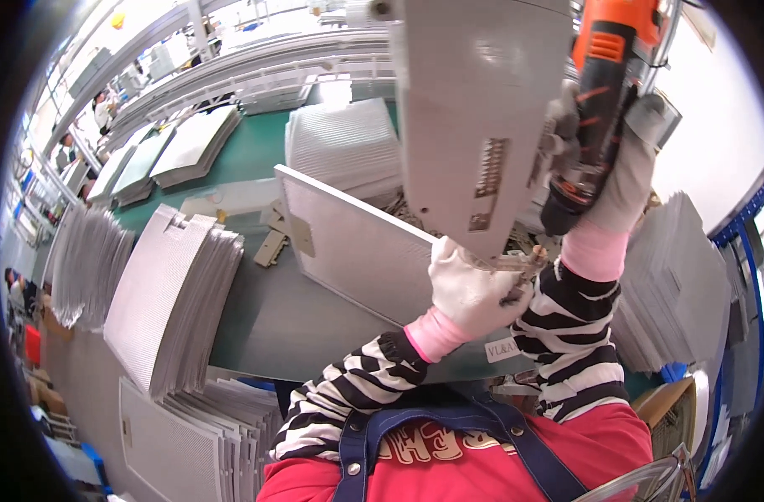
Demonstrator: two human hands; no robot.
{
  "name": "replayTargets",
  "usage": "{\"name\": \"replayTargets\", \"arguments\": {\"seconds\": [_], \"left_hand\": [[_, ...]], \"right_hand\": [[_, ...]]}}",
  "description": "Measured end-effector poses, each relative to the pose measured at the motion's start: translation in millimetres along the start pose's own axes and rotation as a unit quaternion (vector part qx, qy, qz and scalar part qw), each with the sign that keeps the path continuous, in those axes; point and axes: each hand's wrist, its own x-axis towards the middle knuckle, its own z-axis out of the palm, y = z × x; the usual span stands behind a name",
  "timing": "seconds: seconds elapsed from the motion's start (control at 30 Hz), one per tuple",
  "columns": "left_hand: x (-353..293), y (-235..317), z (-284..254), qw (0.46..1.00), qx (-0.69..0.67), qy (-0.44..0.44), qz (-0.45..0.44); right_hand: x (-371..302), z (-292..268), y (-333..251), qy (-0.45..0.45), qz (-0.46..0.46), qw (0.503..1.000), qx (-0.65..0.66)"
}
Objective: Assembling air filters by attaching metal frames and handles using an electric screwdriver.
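My left hand (474, 289), in a white glove with a pink cuff, is closed at the lower end of a large grey machine housing (482, 100). Small metal parts show by its fingers, but what it grips is hidden. An orange and black power screwdriver (604, 100) points its chuck down toward me. My right hand (629, 171), gloved in white with grey fingertips, is wrapped around it, its fingers showing on both sides. Left of the housing, a white-framed mesh panel (357, 243) leans at a slant over the table (273, 326), its right part behind my left hand.
Stacks of mesh panels stand at the left (169, 284), the far middle (340, 142) and the right (671, 284). More framed panels (177, 439) stand below the table's left edge. Small beige clips (271, 247) lie beside the slanted panel. Several people are in the far left background.
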Motion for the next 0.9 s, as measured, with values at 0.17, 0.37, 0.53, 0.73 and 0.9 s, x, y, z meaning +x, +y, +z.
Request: {"name": "replayTargets", "arguments": {"seconds": [0.17,0.37,0.53,0.73,0.9], "left_hand": [[-1,3,-10,1.0,0.009,-0.026,-0.009],[-1,-52,-79,0.981,0.18,0.015,-0.072],[-53,-158,-191,0.806,-0.283,0.31,-0.418],[-39,-107,-234,0.728,-0.358,0.317,-0.491],[-22,-103,-264,0.912,-0.255,0.159,-0.28]], "right_hand": [[-7,23,2,0.127,-0.105,0.984,-0.064],[8,10,-30,0.166,-0.205,0.95,-0.167],[12,-20,-65,0.216,-0.143,0.928,-0.266],[17,-37,-20,0.207,-0.142,0.889,-0.382],[12,-43,-29,0.199,-0.133,0.909,-0.341]]}}
